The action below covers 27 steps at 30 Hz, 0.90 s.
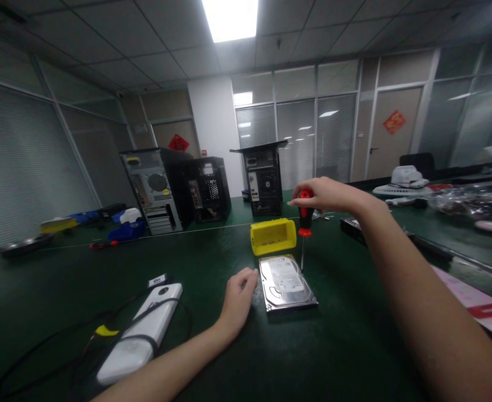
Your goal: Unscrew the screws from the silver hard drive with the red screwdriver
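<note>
A silver hard drive [285, 282] with a white label lies flat on the green table in front of me. My right hand [319, 194] grips a red and black screwdriver [305, 215] from above, upright. Its tip meets the drive's right edge, on the far half. Beside the drive's left edge rests my left hand [239, 296], its fingers curled and their tips at or very near that edge. Whether anything is inside those fingers is hidden. Just behind the drive stands a yellow plastic bin [273, 237] on its side, its opening toward me, with several small dark pieces in it.
At left lies a white power strip [145, 335] with a black cable looped over it. Computer cases [157, 190] stand at the back, one more [266, 181] behind the bin. Another screwdriver [103, 244] is at far left. A pink printed sheet [476, 304] lies at right.
</note>
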Tool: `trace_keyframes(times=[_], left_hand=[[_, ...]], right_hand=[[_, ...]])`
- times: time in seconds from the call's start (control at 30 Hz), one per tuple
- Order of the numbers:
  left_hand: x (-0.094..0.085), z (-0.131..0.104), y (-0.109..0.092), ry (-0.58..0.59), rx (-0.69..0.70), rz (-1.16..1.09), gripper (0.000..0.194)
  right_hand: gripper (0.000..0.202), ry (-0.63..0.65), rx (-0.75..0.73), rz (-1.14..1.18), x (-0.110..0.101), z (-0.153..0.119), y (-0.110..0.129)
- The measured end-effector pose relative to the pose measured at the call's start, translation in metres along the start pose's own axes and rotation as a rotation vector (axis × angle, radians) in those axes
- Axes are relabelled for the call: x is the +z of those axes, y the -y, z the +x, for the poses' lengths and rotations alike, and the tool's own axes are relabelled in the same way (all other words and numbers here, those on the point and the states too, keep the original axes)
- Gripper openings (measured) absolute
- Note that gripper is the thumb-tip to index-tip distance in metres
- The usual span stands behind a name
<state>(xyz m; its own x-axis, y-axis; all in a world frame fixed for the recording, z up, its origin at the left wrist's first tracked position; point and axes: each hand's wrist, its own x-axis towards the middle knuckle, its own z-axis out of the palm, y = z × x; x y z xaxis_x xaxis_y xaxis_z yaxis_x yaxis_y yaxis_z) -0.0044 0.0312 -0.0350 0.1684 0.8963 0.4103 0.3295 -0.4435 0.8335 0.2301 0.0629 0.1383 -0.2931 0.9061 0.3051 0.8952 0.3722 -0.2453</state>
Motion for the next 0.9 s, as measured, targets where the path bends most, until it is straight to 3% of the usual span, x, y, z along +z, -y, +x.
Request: trace_keyframes(times=[0.9], left_hand=[[0.0005, 0.0009, 0.0030, -0.002, 0.014, -0.010, 0.038]], right_hand=[[0.048, 0.089, -0.056, 0.030, -0.0068, -0.0087, 0.0096]])
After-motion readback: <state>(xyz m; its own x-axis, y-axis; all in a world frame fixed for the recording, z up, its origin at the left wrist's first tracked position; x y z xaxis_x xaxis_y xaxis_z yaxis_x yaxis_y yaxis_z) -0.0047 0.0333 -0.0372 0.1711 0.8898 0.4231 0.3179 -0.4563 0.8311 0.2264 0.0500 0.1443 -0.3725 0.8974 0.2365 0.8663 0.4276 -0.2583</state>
